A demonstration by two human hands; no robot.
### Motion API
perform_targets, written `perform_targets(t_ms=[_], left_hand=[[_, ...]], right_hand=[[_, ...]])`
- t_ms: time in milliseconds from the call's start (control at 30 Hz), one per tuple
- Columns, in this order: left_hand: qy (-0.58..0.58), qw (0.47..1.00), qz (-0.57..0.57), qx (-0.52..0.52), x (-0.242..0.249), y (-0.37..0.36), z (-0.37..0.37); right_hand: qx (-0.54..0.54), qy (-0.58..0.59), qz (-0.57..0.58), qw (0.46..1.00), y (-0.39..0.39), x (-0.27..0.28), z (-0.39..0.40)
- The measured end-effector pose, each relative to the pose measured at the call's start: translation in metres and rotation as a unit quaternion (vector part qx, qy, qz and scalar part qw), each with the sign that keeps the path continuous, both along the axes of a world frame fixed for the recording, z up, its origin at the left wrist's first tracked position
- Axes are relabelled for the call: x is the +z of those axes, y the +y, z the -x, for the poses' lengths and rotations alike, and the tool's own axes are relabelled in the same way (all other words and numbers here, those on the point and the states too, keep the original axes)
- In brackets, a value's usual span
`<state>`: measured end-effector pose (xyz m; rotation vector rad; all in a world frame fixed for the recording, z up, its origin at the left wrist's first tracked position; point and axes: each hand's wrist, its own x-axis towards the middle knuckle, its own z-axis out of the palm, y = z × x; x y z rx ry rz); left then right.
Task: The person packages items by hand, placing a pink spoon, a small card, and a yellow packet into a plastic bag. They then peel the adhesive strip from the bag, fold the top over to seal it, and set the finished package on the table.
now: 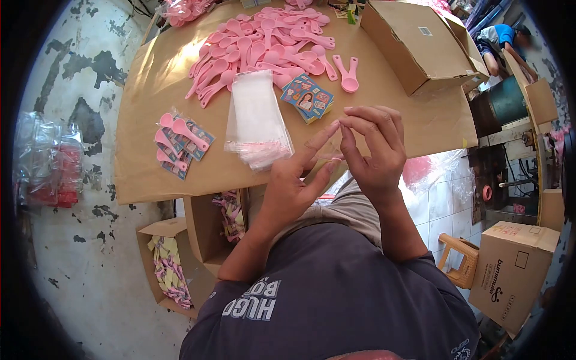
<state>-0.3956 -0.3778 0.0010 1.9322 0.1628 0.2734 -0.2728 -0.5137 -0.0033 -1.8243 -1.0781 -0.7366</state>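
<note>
My left hand (294, 189) and my right hand (376, 150) meet just past the table's near edge. Their fingertips close around what looks like a clear plastic bag (329, 157), faint and mostly hidden by the fingers. Just left of them lies a stack of clear plastic bags (255, 108). Beyond my fingers sits a pile of blue printed cards (307, 97), a pink measuring spoon (347, 75) lying to its right. A large heap of pink spoons (264, 45) covers the far part of the table. At left, several bagged spoons with cards (182, 143) overlap.
A closed cardboard box (414, 45) stands on the brown-covered table (156, 84) at right. Below the left edge, an open carton (171, 270) contains wrapped pieces. A printed carton (510, 273) and a stool (459, 261) are at lower right. Another person (507, 42) bends at far right.
</note>
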Motion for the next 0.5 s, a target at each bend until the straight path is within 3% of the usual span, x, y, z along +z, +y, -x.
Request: perform_targets(t_ms=[133, 233, 300, 333, 400, 500], left_hand=[[-0.058, 0.997, 0.052, -0.017, -0.008, -0.001, 0.002], [0.019, 0.998, 0.047, -0.037, -0.005, 0.004, 0.005], [0.005, 0.985, 0.171, -0.041, -0.009, 0.005, 0.005], [0.004, 0.984, 0.171, -0.039, -0.009, 0.006, 0.006], [-0.021, 0.961, 0.274, -0.019, -0.008, 0.007, 0.007], [-0.037, 0.942, 0.331, 0.032, -0.011, 0.009, 0.007]], right_hand=[[0.011, 0.035, -0.015, 0.999, 0.003, -0.001, -0.001], [0.012, 0.106, -0.058, 0.993, 0.000, 0.001, -0.004], [0.035, 0.195, -0.147, 0.969, -0.001, -0.001, -0.013], [0.036, 0.195, -0.146, 0.969, -0.004, 0.000, -0.019], [0.142, 0.401, -0.378, 0.822, -0.009, 0.006, -0.027], [0.186, 0.429, -0.429, 0.773, -0.020, 0.008, -0.034]])
